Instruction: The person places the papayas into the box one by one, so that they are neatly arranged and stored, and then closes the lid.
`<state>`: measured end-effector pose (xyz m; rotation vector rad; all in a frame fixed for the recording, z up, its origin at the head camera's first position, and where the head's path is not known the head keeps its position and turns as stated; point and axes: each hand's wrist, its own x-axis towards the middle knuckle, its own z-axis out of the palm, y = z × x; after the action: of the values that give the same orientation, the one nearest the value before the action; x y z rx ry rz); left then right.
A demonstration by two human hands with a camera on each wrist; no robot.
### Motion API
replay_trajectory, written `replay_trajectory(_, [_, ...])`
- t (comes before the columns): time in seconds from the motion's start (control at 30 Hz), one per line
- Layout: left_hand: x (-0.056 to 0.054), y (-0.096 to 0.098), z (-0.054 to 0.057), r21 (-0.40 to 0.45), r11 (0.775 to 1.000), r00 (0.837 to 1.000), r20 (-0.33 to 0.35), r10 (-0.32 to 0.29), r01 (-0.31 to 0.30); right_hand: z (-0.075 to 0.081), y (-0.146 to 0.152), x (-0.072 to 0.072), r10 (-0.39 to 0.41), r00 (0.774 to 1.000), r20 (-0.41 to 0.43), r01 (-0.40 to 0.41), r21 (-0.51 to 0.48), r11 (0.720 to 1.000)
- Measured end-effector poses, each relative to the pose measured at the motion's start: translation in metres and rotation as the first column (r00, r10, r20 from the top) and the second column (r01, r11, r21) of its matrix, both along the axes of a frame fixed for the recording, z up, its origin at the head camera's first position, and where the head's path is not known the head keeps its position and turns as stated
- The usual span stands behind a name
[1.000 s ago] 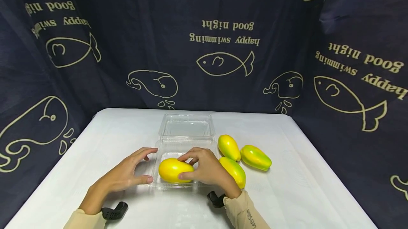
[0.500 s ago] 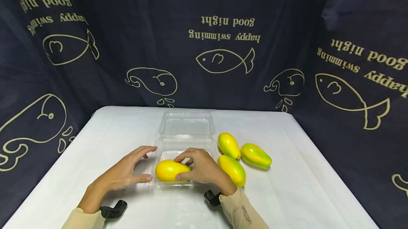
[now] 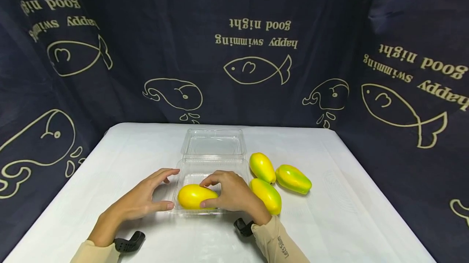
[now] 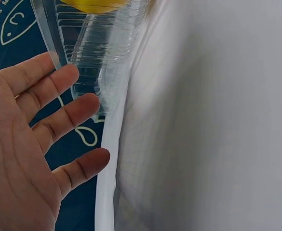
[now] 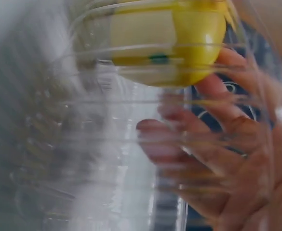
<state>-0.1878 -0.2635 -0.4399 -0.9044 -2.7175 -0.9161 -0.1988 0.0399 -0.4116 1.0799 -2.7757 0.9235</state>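
A yellow papaya [image 3: 195,196] lies at the front left inside the bottom half of a hinged clear plastic box [image 3: 236,166]. From its right side, my right hand [image 3: 233,191] holds the fruit between thumb and fingers. Through the clear wall, the right wrist view shows the papaya [image 5: 194,45] with a pale label and my right fingers [image 5: 155,137] beside it. My left hand [image 3: 142,198] stands at the box's left rim with fingers apart, holding nothing. Its fingers [image 4: 66,77] are close to the box wall [image 4: 90,53] in the left wrist view; contact is hard to tell.
Several objects share the white table [image 3: 340,198]. Right of the box lie three yellow-green papayas: a far one [image 3: 262,167], a near one [image 3: 266,196] and a rightmost one [image 3: 294,178]. The box lid [image 3: 213,143] lies folded back behind. A dark printed curtain [image 3: 190,43] surrounds the table.
My right hand has shifted slightly left with the papaya, then come nearly to rest. The left hand keeps its place by the box. The view has tilted a little.
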Motion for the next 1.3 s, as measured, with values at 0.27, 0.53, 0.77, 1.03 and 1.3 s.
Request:
replay_trajectory(0.27, [-0.002, 0.001, -0.002, -0.002, 1.0, 1.0, -0.01, 0.0, 0.0, 0.009, 0.006, 0.001, -0.046, 0.998, 0.035, 0.046, -0.005, 0.999])
replay_trajectory(0.53, [-0.002, 0.001, -0.002, -0.012, 1.0, 1.0, -0.013, 0.011, -0.011, 0.03, 0.019, 0.001, -0.093, 0.995, 0.022, 0.095, -0.128, 0.987])
replay_trajectory(0.77, [-0.002, 0.001, -0.002, -0.017, 1.0, 1.0, -0.026, 0.007, -0.007, 0.049, 0.042, -0.001, -0.163, 0.985, -0.048, 0.144, -0.275, 0.951])
replay_trajectory(1.03, [-0.002, 0.0, -0.002, -0.027, 1.0, 0.999, -0.039, 0.015, -0.016, 0.058, 0.07, -0.008, -0.271, 0.95, -0.155, 0.205, -0.346, 0.916])
replay_trajectory(1.3, [-0.001, 0.001, -0.001, -0.032, 0.999, 0.998, -0.055, 0.01, -0.011, 0.067, 0.102, -0.007, -0.369, 0.922, -0.12, 0.3, -0.384, 0.873])
